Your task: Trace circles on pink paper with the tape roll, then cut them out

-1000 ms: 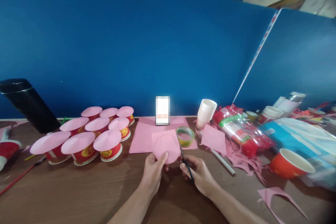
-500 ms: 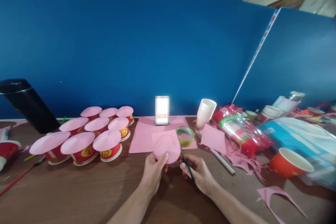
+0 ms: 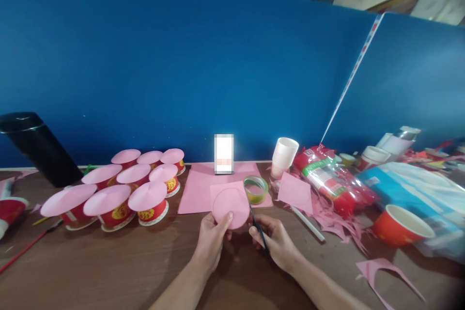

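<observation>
My left hand (image 3: 211, 240) pinches a pink paper piece (image 3: 229, 202) with a circle drawn on it, thumb on its lower edge. My right hand (image 3: 276, 243) is closed round the handles of black scissors (image 3: 257, 227), whose blades reach up along the paper's right edge. Both hands hover low over the brown table (image 3: 109, 266), near its front. Behind the paper lies a larger pink sheet (image 3: 198, 186).
Several red cups topped with pink paper discs (image 3: 119, 191) stand at the left. A tape roll (image 3: 256, 189), a stack of white cups (image 3: 284, 157), a red plastic pack (image 3: 332, 179), pink scraps (image 3: 332, 218), an orange cup (image 3: 399, 225) and a black cylinder (image 3: 36, 147) surround the hands.
The hands, paper and scissors hold nearly the same position; only the camera view has shifted slightly.
</observation>
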The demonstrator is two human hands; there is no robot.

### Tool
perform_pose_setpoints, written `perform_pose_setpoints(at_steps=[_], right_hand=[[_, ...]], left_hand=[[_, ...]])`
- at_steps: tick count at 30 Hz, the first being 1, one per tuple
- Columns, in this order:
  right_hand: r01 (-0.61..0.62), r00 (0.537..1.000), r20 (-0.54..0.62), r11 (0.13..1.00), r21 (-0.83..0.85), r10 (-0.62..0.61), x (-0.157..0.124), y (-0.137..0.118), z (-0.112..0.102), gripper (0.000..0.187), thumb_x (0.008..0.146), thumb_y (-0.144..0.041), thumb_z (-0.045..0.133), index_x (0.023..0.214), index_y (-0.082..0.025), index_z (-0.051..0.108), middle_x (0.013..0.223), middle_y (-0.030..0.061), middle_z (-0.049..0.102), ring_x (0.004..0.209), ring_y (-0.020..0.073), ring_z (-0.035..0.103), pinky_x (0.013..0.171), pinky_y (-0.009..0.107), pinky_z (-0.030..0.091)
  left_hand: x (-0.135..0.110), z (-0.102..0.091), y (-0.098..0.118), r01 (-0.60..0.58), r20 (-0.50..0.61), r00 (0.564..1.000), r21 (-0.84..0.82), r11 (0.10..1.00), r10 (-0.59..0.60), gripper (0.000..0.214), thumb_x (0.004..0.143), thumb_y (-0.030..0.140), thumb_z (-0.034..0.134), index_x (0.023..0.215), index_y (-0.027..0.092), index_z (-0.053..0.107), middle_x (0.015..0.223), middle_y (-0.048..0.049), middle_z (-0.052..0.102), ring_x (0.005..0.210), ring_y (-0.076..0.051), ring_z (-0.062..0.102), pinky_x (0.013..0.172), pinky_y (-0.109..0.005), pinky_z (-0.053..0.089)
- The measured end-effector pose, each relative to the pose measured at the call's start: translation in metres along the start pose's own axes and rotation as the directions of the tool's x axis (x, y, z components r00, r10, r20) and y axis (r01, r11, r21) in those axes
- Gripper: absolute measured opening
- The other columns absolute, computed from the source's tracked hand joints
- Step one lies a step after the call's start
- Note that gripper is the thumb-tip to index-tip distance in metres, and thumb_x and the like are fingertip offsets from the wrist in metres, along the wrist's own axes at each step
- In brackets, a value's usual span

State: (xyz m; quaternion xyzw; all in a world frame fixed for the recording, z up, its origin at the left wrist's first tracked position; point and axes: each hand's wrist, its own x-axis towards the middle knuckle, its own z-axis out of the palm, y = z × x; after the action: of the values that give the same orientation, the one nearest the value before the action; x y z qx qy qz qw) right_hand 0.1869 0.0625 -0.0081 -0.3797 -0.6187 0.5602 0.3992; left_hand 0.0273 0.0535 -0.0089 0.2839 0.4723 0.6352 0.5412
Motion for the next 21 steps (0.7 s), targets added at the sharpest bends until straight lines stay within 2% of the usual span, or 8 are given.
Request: perform_pose_setpoints(at_steps=[21], right_hand=[[-0.011,1.0,0.01,1.0,-0.016,0.011,-0.0006,0.0037,-0.0002,0.032,0.078,-0.041,0.061,0.093,-0.012,0.061,0.057,-0.0033,0.047,0.048,0.0071,0.042,0.044,0.019,0.035]], left_hand=[[0.0012,-0.0015,-0.0034,-0.011,-0.002,1.0,-0.004,1.0,0.011,0.03,0.062,0.035,0.071,0.061,0.013,0.051,0.044,0.0044,0.048,0.038,-0.004,0.038,0.038,-0.017,0.029]])
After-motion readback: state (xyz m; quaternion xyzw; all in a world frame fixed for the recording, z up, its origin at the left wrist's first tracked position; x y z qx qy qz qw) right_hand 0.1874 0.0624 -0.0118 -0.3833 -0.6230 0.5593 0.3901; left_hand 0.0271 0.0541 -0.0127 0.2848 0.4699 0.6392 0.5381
